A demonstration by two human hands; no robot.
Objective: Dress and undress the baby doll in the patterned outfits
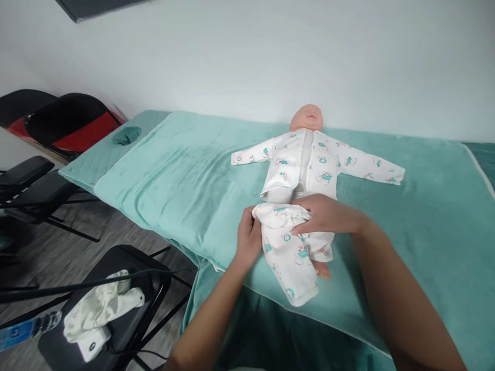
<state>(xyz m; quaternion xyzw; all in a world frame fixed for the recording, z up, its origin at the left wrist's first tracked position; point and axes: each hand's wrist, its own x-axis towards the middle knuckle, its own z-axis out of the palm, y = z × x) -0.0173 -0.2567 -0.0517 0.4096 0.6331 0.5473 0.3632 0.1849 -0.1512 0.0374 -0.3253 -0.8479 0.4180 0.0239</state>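
Note:
A baby doll lies on its back, its head toward the wall. It wears a white patterned jacket that hangs open down the front, sleeves spread to both sides. White patterned baby pants cover its lower body, and one bare foot shows below a leg opening. My left hand is closed on the waistband at the left side. On the pants' upper right, my right hand grips the waistband, with the thumb over the front and the other fingers partly hidden.
A green cloth-covered massage table with a face hole stands against the wall. On a black chair lie white cloth and a white device. A water bottle is beside it; more chairs stand at left.

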